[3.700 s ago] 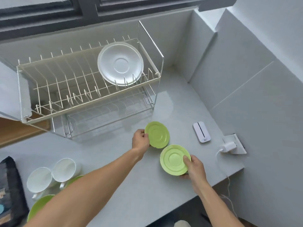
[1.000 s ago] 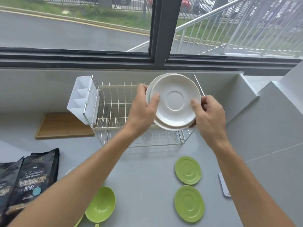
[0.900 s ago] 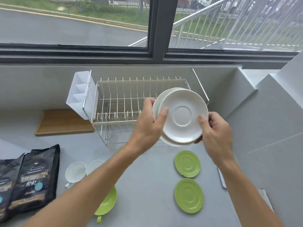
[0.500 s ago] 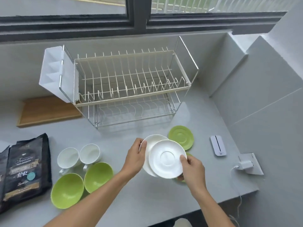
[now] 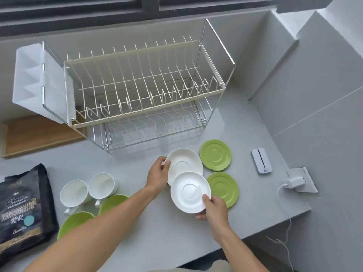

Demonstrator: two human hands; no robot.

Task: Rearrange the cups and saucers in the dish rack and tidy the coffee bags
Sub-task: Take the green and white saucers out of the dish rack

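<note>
We see the left hand pinching the rim of the far white saucer, thumb on top; the right hand pinches the near white saucer at its lower edge, overlapping the far one; both sit low over the desk, though we cannot tell if they touch it; two green saucers lie just to their right; the dish rack stands behind; white cups, green cups and a coffee bag lie at left.
</note>
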